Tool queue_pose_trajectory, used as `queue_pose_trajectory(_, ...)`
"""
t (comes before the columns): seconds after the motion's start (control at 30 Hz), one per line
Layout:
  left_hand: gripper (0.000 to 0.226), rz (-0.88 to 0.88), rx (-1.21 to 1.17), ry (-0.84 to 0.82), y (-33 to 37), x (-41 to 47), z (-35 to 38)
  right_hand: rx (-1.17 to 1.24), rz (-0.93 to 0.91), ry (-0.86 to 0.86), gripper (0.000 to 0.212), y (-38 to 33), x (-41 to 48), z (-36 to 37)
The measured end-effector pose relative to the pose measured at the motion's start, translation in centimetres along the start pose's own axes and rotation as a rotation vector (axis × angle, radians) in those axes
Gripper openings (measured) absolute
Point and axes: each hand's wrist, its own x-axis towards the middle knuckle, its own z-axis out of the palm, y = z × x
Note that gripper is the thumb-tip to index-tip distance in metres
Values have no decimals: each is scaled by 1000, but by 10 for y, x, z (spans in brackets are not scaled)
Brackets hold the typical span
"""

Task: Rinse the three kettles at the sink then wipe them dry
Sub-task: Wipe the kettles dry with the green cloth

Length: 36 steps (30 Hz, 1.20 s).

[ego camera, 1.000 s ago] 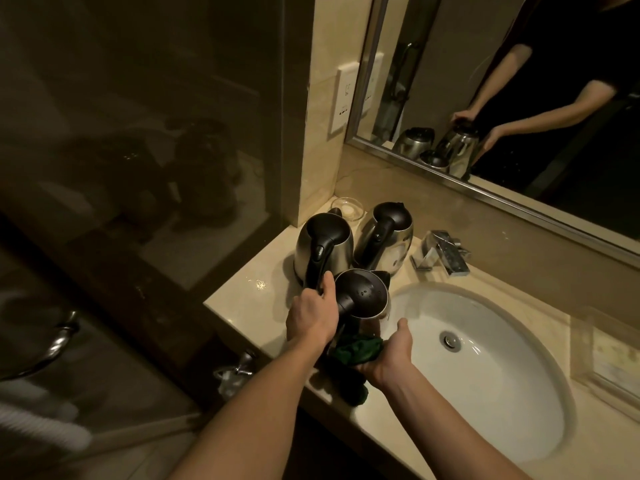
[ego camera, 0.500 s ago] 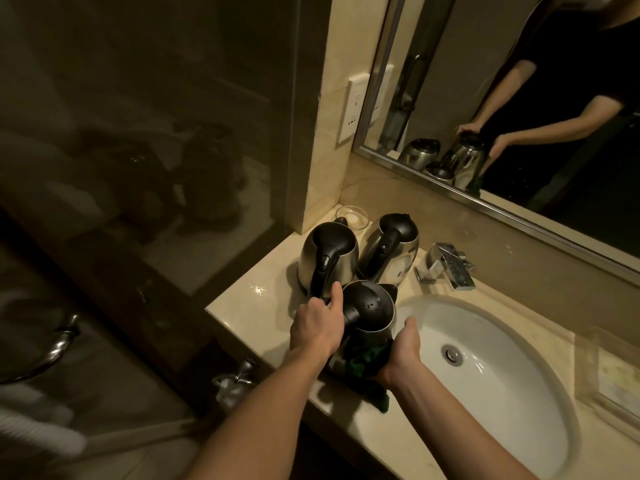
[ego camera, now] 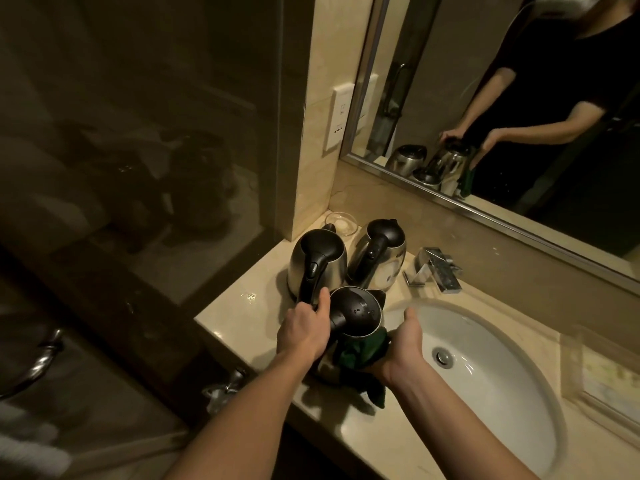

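Kettle (ego camera: 356,313) nearest you sits at the counter (ego camera: 242,317) edge beside the sink (ego camera: 502,393); your left hand (ego camera: 304,336) grips its black handle, your right hand (ego camera: 403,348) clutches a green cloth (ego camera: 360,353) against its side

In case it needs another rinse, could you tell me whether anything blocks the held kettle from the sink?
Nothing fixed: only the right hand with its green cloth lies between the kettle and the sink; the tap stands farther back.

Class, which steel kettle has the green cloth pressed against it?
The front black-lidded steel kettle: the right hand presses the green cloth to its side. The two kettles behind have none.
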Motion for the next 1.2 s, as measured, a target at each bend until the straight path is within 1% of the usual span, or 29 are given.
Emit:
queue_pose_trajectory(0.13, 67, 8, -16, -8, -1, 3, -1, -109, 15, 14, 102, -1, 14, 4)
queue_pose_trajectory(0.23, 66, 5, -40, -26, -3, 5, -1, -139, 43, 40, 109, 3, 39, -10)
queue_pose_trajectory(0.3, 64, -2, -47, -35, -3, 5, -2, -103, 64, 74, 107, 6, 50, -20)
queue_pose_trajectory(0.4, 63, 2, -61, -47, -1, 5, -2, -73, 90, 85, 100, 6, 38, -23)
queue_pose_trajectory(0.57, 61, 22, -52, -72, 2, 9, -7, -31, 90, 21, 93, -7, 25, -22)
queue_pose_trajectory(0.67, 62, 44, -16, -66, 4, 9, -9, -81, 55, -9, 90, -18, 18, -18)
queue_pose_trajectory(0.87, 62, 63, -19, -100, 2, 12, -12, -312, -21, 14, 93, -33, 32, -13)
queue_pose_trajectory(0.97, 63, 60, -34, -118, 0, 14, -11, -379, 0, 50, 99, -28, 42, -16)
queue_pose_trajectory(1.03, 64, 57, -30, -123, -1, 16, -11, -379, 22, 65, 103, -23, 55, -23)
queue_pose_trajectory(1.2, 62, 60, -21, -132, 2, 17, -13, -374, 77, 93, 90, -21, 51, -27)
